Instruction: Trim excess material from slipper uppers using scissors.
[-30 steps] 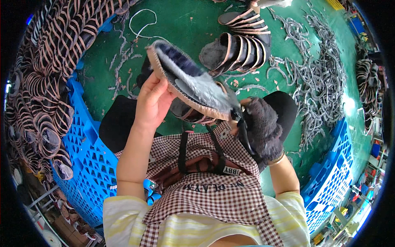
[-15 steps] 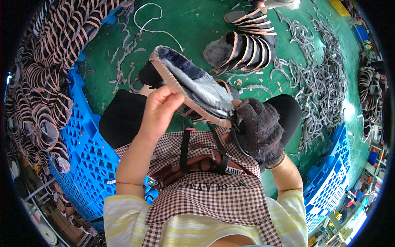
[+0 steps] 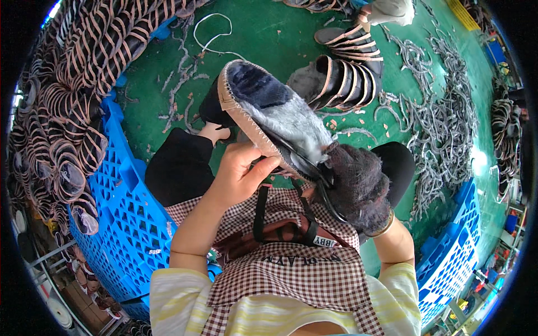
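Observation:
A fur-lined shoe (image 3: 294,117) is held up over my lap, its grey and dark navy fur facing me. A tan band with zigzag stitching runs along its near edge. My left hand (image 3: 244,172), bare, pinches that band between thumb and fingers. In a dark knitted glove, my right hand (image 3: 360,187) is closed at the shoe's lower right end. It grips scissors (image 3: 329,197), of which a black handle loop shows below the fingers; the blades are mostly hidden against the shoe.
Stacks of black shoes with tan bands (image 3: 73,123) rise at the left beside a blue plastic pallet (image 3: 126,196). More shoes (image 3: 347,84) lie ahead on the green floor. Grey fur trimmings (image 3: 443,129) heap at the right, near another blue pallet (image 3: 454,252). A white cord (image 3: 216,38) lies at the far left.
The shoe has turned so more of its fur lining shows. My left hand has moved right and down along with it. The whole view has shifted slightly.

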Motion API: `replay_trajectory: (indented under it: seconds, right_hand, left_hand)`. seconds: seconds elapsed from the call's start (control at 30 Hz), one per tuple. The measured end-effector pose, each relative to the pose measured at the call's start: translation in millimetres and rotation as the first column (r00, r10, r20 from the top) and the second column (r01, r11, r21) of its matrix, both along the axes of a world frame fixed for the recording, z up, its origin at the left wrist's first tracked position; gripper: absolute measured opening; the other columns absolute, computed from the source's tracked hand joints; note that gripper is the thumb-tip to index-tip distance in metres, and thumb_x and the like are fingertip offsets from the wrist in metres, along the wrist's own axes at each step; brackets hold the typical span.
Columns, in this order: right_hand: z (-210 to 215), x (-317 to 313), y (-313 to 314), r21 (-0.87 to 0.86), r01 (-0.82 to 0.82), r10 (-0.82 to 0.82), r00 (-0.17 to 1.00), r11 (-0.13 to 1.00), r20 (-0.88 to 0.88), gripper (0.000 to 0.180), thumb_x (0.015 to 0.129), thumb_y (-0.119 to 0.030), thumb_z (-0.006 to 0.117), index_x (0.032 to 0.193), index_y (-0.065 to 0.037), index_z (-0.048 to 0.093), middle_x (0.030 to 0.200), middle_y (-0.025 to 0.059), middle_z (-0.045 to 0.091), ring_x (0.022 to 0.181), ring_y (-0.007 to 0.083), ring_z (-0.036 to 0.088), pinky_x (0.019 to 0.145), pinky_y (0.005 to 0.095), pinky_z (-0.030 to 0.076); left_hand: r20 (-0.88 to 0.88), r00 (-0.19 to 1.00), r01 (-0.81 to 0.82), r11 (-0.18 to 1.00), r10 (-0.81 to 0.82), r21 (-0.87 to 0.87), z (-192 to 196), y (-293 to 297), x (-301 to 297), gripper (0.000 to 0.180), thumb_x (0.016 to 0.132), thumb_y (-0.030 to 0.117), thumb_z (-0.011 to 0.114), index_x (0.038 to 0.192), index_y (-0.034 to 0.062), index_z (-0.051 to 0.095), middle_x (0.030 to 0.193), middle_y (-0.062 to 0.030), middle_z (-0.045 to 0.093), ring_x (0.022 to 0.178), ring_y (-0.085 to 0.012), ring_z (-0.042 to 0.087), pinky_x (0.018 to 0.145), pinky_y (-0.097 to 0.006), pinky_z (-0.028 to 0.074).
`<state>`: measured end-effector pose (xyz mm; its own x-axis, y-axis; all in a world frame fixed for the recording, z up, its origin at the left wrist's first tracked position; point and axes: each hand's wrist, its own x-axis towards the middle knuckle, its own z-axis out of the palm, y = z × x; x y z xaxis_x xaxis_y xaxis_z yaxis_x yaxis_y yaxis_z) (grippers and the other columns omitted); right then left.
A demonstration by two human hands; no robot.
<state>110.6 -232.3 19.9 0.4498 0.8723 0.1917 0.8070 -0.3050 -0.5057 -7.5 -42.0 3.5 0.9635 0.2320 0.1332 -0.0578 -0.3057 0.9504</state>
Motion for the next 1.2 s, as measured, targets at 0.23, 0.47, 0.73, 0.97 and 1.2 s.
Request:
replay_trajectory:
  seconds: [0.23,0.47,0.73,0.97,1.2]
  right_hand:
    - [10,-1,11,0.107,0.072,-0.091,0.978,0.992,0.186,0.048,0.058,-0.034,0.071,0.095,-0.006,0.059,0.078,0.0144,0.056,0.068,0.0317,0.056,0.055,0.0406,0.042]
    - [20,12,7,0.014,-0.088,0.089,0.99,0.996,-0.113,0.041,0.06,-0.031,0.072,0.094,-0.008,0.061,0.08,0.0142,0.061,0.068,0.0323,0.058,0.057,0.0385,0.046]
    - [35,47,12,-0.01,-0.015,0.017,0.981,1.0,0.193,0.06,0.055,-0.032,0.074,0.106,-0.005,0.055,0.089,0.0142,0.056,0.079,0.0322,0.055,0.067,0.0393,0.043]
    - [52,56,29,-0.004,-0.212,0.179,0.814,0.977,0.552,0.036,0.057,-0.019,0.067,0.092,-0.012,0.058,0.077,0.0044,0.057,0.067,0.0234,0.057,0.059,0.0355,0.042]
    - [-64,110,-6,0.311,0.434,0.178,0.32,0.846,-0.93,0.039,0.08,-0.025,0.059,0.111,-0.002,0.052,0.095,0.0098,0.061,0.088,0.0181,0.057,0.079,0.0324,0.044]
  left_hand:
    - [0.133,0.989,0.023,0.965,-0.059,0.261,0,-8,5,0.009,0.072,0.001,0.06,0.081,0.0007,0.06,0.077,-0.0113,0.06,0.072,-0.0284,0.057,0.064,-0.035,0.045]
    - [0.146,0.98,0.086,0.951,-0.135,0.298,-4,-7,1,0.016,0.068,0.0,0.061,0.084,0.0004,0.06,0.086,-0.0138,0.06,0.087,-0.034,0.055,0.08,-0.042,0.042]
    - [0.163,0.976,0.103,0.963,-0.146,0.25,-14,-14,2,0.015,0.073,0.005,0.061,0.087,0.0006,0.06,0.091,-0.0135,0.06,0.095,-0.0347,0.052,0.089,-0.045,0.036]
    - [0.171,0.96,0.166,0.942,-0.222,0.293,-14,-18,6,0.017,0.074,0.007,0.059,0.09,0.0015,0.058,0.095,-0.0137,0.059,0.1,-0.033,0.051,0.093,-0.047,0.031]
    - [0.068,0.976,0.192,0.964,-0.207,0.186,-23,4,-9,0.018,0.07,0.006,0.065,0.088,0.0057,0.064,0.09,-0.0114,0.063,0.086,-0.0301,0.06,0.076,-0.037,0.047]
